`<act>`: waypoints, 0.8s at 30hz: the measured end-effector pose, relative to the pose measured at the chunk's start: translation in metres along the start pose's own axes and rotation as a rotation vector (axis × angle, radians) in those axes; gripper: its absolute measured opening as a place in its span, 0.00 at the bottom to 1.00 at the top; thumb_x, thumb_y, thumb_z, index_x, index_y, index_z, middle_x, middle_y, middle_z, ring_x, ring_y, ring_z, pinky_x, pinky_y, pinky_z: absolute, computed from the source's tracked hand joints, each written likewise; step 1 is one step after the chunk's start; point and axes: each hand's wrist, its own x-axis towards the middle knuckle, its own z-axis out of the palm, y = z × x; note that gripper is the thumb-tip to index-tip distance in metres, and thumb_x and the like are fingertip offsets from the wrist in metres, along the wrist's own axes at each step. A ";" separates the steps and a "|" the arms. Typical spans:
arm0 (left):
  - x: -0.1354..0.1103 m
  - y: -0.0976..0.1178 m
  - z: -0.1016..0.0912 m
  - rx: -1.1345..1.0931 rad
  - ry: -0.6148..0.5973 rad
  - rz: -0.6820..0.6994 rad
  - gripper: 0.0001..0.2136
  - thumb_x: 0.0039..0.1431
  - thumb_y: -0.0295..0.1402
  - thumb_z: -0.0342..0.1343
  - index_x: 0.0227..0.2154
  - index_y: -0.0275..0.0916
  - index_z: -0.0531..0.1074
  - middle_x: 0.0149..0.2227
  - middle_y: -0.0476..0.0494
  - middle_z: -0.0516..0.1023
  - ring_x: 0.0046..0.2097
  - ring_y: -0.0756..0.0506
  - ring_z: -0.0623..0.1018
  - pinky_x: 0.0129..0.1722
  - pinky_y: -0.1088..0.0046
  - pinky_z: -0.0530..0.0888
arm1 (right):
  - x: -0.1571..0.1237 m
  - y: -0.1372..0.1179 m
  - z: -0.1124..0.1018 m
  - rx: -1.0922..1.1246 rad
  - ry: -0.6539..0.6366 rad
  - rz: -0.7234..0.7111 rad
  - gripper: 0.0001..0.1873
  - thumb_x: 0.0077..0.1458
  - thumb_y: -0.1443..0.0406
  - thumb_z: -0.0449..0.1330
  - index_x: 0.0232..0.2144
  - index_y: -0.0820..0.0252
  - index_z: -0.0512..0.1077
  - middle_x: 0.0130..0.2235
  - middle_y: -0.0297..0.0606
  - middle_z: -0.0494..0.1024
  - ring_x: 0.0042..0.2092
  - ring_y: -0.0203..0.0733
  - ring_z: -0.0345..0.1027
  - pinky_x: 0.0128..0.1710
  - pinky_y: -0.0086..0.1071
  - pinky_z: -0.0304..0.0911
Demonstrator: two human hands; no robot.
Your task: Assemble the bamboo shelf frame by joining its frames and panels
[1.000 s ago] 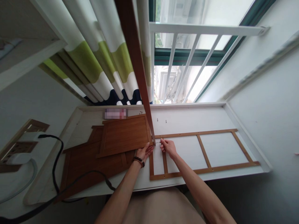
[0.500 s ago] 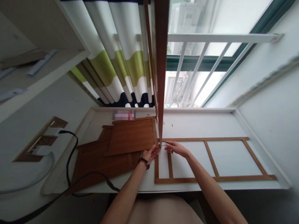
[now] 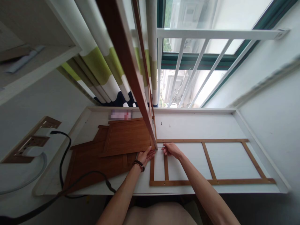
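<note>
A tall wooden frame stands on edge and leans left, its lower end meeting the right corner of a brown wooden panel. At that corner is my left hand, closed on the panel's near edge, with the thumb above and the fingers extended below the frame's foot. My right hand pinches a thin metal rod, which looks like a hex key. Its tip points left at the frame's foot; whether it sits in a screw is too small to tell.
A flat wooden frame lies right on the white surface; small screws lie behind it. More brown panels are stacked left. Black cable runs from the wall sockets. Curtain and railing stand behind.
The upright frame's top appears swung leftward as my view shifted. My right hand has moved closer to the frame's foot, and the thin rod now shows clearly between them.
</note>
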 end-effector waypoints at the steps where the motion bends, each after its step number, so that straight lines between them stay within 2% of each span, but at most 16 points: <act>1: 0.000 0.000 0.000 0.000 0.003 0.001 0.12 0.46 0.33 0.62 0.30 0.28 0.72 0.31 0.32 0.78 0.33 0.45 0.79 0.35 0.73 0.76 | 0.000 0.003 0.003 0.016 0.030 -0.024 0.17 0.50 0.55 0.55 0.28 0.66 0.69 0.18 0.35 0.72 0.16 0.31 0.63 0.11 0.22 0.48; 4: 0.000 -0.001 0.001 -0.002 0.016 0.002 0.11 0.46 0.32 0.62 0.29 0.28 0.72 0.32 0.32 0.78 0.33 0.45 0.79 0.34 0.73 0.76 | -0.001 0.011 0.008 0.085 0.120 -0.110 0.17 0.49 0.53 0.56 0.34 0.62 0.66 0.21 0.33 0.74 0.21 0.33 0.68 0.13 0.21 0.51; 7: 0.000 -0.003 0.002 -0.016 0.021 0.006 0.12 0.46 0.33 0.62 0.30 0.28 0.72 0.32 0.32 0.78 0.33 0.45 0.79 0.34 0.74 0.76 | -0.007 0.017 0.008 0.182 0.156 -0.144 0.20 0.44 0.52 0.59 0.31 0.62 0.66 0.27 0.41 0.77 0.29 0.40 0.73 0.15 0.23 0.57; 9: 0.000 -0.003 0.002 -0.023 0.025 0.003 0.13 0.45 0.33 0.62 0.31 0.28 0.72 0.31 0.32 0.78 0.33 0.45 0.79 0.34 0.74 0.75 | -0.013 0.019 0.005 0.230 0.108 -0.153 0.19 0.44 0.53 0.60 0.32 0.63 0.68 0.37 0.46 0.77 0.38 0.44 0.73 0.24 0.28 0.67; 12: 0.000 -0.003 0.001 -0.024 0.038 -0.005 0.13 0.45 0.33 0.62 0.31 0.27 0.71 0.31 0.31 0.78 0.33 0.45 0.79 0.33 0.74 0.75 | -0.019 0.020 0.000 0.296 0.051 -0.168 0.20 0.43 0.56 0.62 0.37 0.62 0.69 0.44 0.46 0.75 0.44 0.45 0.70 0.37 0.33 0.70; 14: -0.001 -0.003 0.000 -0.027 0.033 -0.002 0.13 0.45 0.33 0.62 0.30 0.27 0.72 0.32 0.31 0.78 0.33 0.45 0.79 0.33 0.74 0.75 | -0.021 0.020 0.001 0.280 0.046 -0.171 0.20 0.44 0.56 0.62 0.37 0.63 0.69 0.40 0.45 0.77 0.41 0.43 0.72 0.36 0.32 0.70; 16: -0.001 -0.002 0.000 -0.024 0.024 0.006 0.12 0.45 0.33 0.62 0.29 0.27 0.72 0.32 0.32 0.78 0.33 0.45 0.78 0.34 0.74 0.75 | -0.020 0.019 0.004 0.213 0.061 -0.142 0.18 0.46 0.53 0.59 0.30 0.64 0.68 0.30 0.45 0.78 0.31 0.40 0.73 0.27 0.30 0.69; 19: -0.001 -0.001 0.001 -0.003 0.021 0.016 0.13 0.45 0.34 0.62 0.29 0.28 0.72 0.32 0.31 0.78 0.34 0.46 0.78 0.34 0.75 0.75 | -0.014 0.017 0.010 0.155 0.036 -0.063 0.20 0.48 0.49 0.54 0.23 0.62 0.63 0.20 0.39 0.74 0.19 0.36 0.68 0.15 0.27 0.63; 21: -0.001 0.000 0.003 0.016 0.031 0.011 0.13 0.45 0.34 0.62 0.30 0.28 0.72 0.33 0.32 0.78 0.34 0.46 0.78 0.34 0.75 0.75 | -0.012 0.013 0.011 0.150 0.055 -0.055 0.20 0.48 0.49 0.54 0.22 0.61 0.61 0.20 0.38 0.74 0.19 0.37 0.68 0.15 0.28 0.62; 24: -0.005 0.003 0.003 0.068 0.049 -0.014 0.15 0.45 0.39 0.61 0.31 0.30 0.71 0.32 0.34 0.78 0.33 0.47 0.78 0.34 0.75 0.74 | -0.016 0.005 0.004 0.194 0.219 -0.149 0.18 0.48 0.51 0.54 0.24 0.62 0.63 0.27 0.41 0.76 0.26 0.40 0.71 0.23 0.32 0.67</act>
